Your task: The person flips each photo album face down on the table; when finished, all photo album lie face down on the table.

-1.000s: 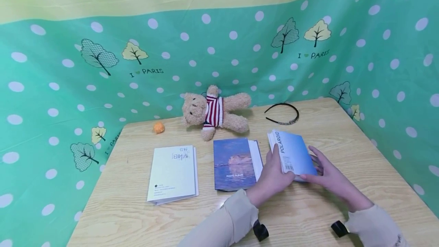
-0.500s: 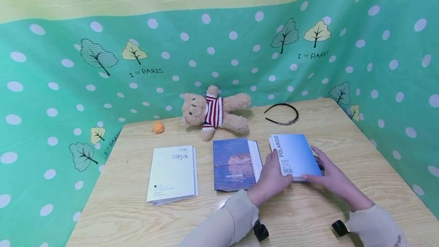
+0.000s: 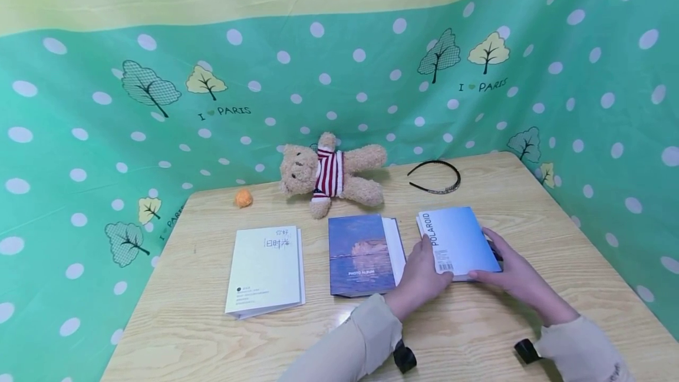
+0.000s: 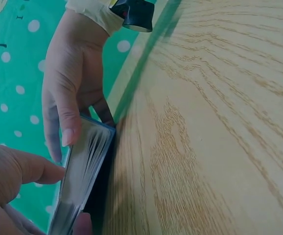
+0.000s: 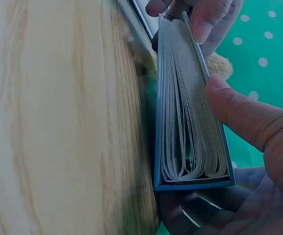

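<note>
A blue-and-white photo album [image 3: 460, 239] marked POLAROID is gripped by both hands at the right of the table, its cover facing up. My left hand [image 3: 421, 276] holds its left side and near corner. On the right side my right hand [image 3: 511, 276] grips it, thumb on the near edge of the cover. In the right wrist view, the album's page edges [image 5: 185, 107] show between the covers, with the right thumb on the upper cover and fingers lower down at the spine. Whether the album touches the table cannot be told.
Left of the hands lie a purple-blue photo album [image 3: 361, 255] and a white album [image 3: 266, 269]. Behind are a teddy bear [image 3: 331, 173] in a striped shirt, a black headband [image 3: 436, 177] and a small orange ball [image 3: 243, 198]. A green dotted cloth [image 3: 297, 52] hangs behind the table.
Both hands have lowered the POLAROID album, and its cover now lies flatter and squarer to me. The other things on the table have stayed put.
</note>
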Motion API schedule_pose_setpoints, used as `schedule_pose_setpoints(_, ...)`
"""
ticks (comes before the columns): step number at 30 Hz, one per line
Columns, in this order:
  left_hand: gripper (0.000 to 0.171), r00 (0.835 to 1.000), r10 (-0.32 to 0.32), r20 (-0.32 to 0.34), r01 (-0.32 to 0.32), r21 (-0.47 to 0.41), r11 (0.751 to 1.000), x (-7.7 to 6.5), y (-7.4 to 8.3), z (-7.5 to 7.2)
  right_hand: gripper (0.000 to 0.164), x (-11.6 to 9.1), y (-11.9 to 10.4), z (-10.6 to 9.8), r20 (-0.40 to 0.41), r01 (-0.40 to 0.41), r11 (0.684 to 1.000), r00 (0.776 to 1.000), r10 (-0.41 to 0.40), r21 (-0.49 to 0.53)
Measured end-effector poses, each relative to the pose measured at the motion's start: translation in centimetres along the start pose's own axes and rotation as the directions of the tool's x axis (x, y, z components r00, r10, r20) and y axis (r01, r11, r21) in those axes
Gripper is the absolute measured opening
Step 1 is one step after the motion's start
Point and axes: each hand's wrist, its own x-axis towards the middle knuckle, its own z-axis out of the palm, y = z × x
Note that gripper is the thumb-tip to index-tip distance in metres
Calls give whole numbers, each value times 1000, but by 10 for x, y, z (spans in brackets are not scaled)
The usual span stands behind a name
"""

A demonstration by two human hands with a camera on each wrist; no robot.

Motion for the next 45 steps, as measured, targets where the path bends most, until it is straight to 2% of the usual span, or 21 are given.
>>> schedule_pose_setpoints(8, 89, 1000, -21, 13, 20, 56, 998, 0, -2, 4, 110, 1, 1, 1, 7, -12, 999, 1000, 13, -47)
schedule_pose_setpoints(15, 89, 1000, -12, 11, 11, 120, 993, 2, -3, 5, 109, 1, 1, 1, 10, -16, 997, 1000, 17, -73)
schedule_pose_setpoints(25, 88, 1000, -6, 27, 0, 221, 975, 4, -3, 8, 108, 2, 1, 1, 20, -21, 997, 1000, 22, -75)
schedule_pose_setpoints(33, 82, 998, -20, 56, 5, 260, 966, 6, -4, 7, 106, 4, 3, 3, 23, -30, 996, 999, 32, -88)
schedule_pose_setpoints(39, 76, 996, 26, 85, -50, 287, 957, 3, -8, 4, 106, 5, 3, 5, 23, -39, 994, 999, 41, -102)
schedule_pose_setpoints(45, 75, 991, 88, 102, -112, 254, 961, -4, -13, -6, 102, 3, -1, 4, 22, -40, 993, 999, 43, -113)
